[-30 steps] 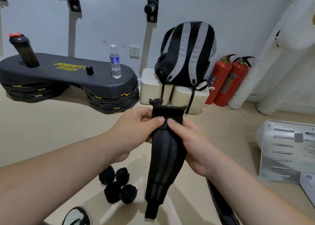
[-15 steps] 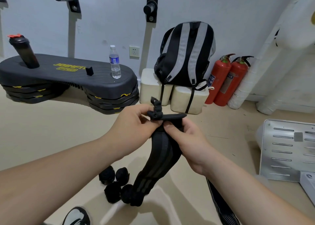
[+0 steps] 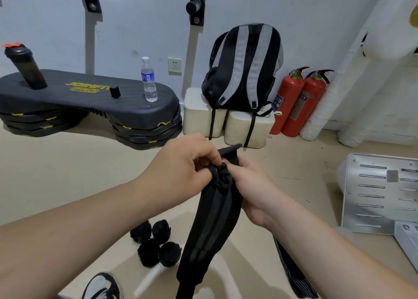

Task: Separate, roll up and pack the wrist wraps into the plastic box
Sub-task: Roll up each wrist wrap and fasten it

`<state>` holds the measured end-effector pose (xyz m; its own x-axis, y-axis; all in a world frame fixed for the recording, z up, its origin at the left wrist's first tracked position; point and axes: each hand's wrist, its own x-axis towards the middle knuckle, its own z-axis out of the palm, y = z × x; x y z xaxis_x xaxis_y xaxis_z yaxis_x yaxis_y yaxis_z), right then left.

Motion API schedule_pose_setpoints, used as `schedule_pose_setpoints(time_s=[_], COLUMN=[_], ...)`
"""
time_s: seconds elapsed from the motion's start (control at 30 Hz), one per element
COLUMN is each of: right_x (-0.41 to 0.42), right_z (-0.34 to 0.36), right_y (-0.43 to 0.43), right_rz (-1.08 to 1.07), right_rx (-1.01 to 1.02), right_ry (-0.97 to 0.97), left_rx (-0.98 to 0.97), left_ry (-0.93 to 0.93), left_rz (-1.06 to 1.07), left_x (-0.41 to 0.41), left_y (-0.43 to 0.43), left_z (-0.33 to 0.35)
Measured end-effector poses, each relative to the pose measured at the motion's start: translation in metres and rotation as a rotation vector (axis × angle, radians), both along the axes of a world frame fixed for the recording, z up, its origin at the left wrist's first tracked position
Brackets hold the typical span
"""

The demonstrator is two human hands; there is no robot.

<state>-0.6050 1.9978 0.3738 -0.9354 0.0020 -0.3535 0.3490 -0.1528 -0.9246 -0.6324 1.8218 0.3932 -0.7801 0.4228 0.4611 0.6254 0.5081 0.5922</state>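
Left hand (image 3: 183, 160) and right hand (image 3: 251, 181) pinching wrist wrap (image 3: 214, 219) top, tail hanging

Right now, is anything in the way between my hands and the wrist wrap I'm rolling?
Nothing visible. The left hand and the right hand both already grip the top end of the wrist wrap; the rest of it hangs free below them.
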Motion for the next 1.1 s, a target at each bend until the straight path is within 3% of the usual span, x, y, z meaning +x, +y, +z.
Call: schedule_pose_setpoints(time_s=[0.3, 0.43, 0.57, 0.7, 0.8, 0.87, 1.0, 1.1], right_x=[0.001, 0.001, 0.003, 0.001, 0.002, 0.003, 0.004, 0.006], right_z=[0.003, 0.005, 0.005, 0.0, -0.002, -0.001, -0.002, 0.0], right_y=[0.003, 0.0, -0.003, -0.001, 0.0, -0.002, -0.008, -0.008], right_rz=[0.043, 0.076, 0.116, -0.005, -0.02, -0.015, -0.017, 0.024], right_rx=[-0.069, -0.1, -0.07, 0.014, 0.025, 0.0, -0.045, -0.063], right_ry=[0.085, 0.064, 0.109, 0.143, 0.135, 0.121, 0.096, 0.063], left_rx=[-0.037, 0.034, 0.129, 0.116, 0.181, 0.238, 0.369, 0.407], left_ry=[-0.045, -0.023, -0.154, -0.251, -0.289, -0.421, -0.729, -0.681], left_rz=[0.043, 0.167, 0.219, 0.102, 0.172, 0.222, 0.07, 0.094], left_x=[-0.005, -0.006, -0.005, -0.001, -0.002, -0.002, 0.006, 0.006], left_y=[-0.002, -0.002, 0.0, 0.0, -0.001, 0.0, 0.004, 0.005], left_z=[-0.002, -0.002, -0.002, 0.0, -0.001, 0.0, -0.002, -0.005])
